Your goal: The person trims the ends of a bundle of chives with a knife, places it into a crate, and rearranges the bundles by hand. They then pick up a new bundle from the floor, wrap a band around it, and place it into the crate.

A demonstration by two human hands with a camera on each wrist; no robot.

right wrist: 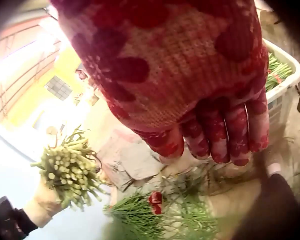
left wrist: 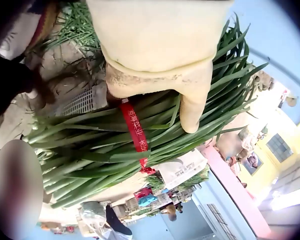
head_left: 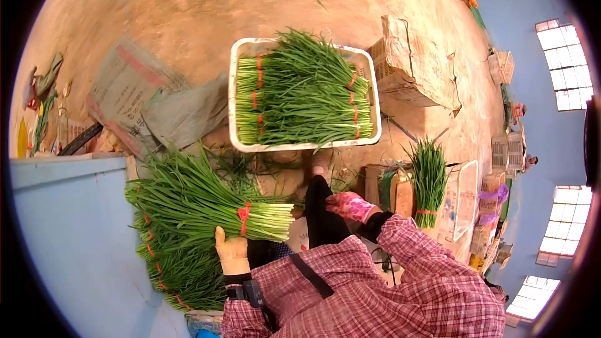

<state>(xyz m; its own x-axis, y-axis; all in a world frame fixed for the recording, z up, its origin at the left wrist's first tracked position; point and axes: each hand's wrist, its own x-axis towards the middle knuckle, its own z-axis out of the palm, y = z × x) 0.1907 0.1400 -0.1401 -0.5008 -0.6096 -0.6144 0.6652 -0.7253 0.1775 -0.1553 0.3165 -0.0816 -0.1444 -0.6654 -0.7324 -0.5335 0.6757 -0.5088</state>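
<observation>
My left hand (head_left: 233,255), in a pale glove, grips a bundle of long green stalks (head_left: 188,203) from beneath, near its red band (head_left: 243,214). The bundle's pale cut ends point right in the head view. In the left wrist view the thumb and fingers of the left hand (left wrist: 160,60) wrap the stalks (left wrist: 90,155) beside the printed red tape (left wrist: 135,132). My right hand (head_left: 350,206), in a red floral glove, is by my knee with nothing in it; in the right wrist view the fingers of that hand (right wrist: 190,90) hang extended, apart from the bundle (right wrist: 72,172).
A white crate (head_left: 305,147) of banded green bundles stands ahead. More bundles (head_left: 188,275) are stacked at the left by a blue panel (head_left: 75,225). Another bundle (head_left: 429,175) stands upright at right beside a pale crate (head_left: 461,200). A covered crate (head_left: 413,66) and grey sacks (head_left: 131,87) lie beyond.
</observation>
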